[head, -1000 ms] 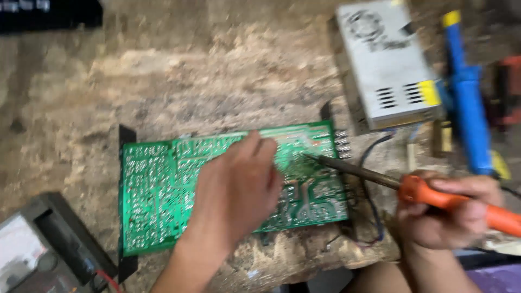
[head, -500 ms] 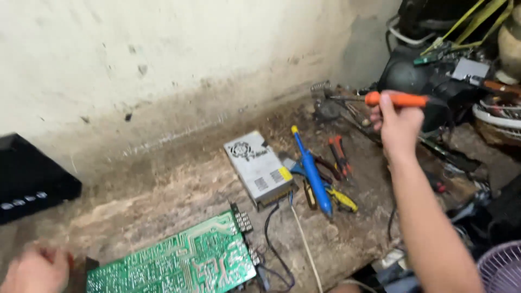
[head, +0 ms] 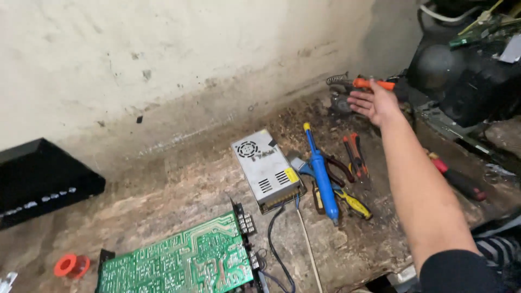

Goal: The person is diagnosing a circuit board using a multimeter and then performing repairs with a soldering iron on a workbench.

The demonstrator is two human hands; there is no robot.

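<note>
- My right hand [head: 374, 103] is stretched far out, fingers spread open and gripping nothing, just off the orange-handled soldering iron [head: 373, 83].
- That iron rests in a coiled wire stand [head: 337, 80], well beyond the metal power supply box [head: 266, 169].
- Just right of the box lies a blue desoldering pump [head: 321, 173], with red-handled pliers [head: 355, 154] past it.
- Below the box sits the green circuit board [head: 179, 263].
- My left hand is out of sight.

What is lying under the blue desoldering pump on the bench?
Under the blue desoldering pump, yellow-handled pliers and a dark-handled tool show on the wooden bench; their covered parts cannot be seen.
</note>
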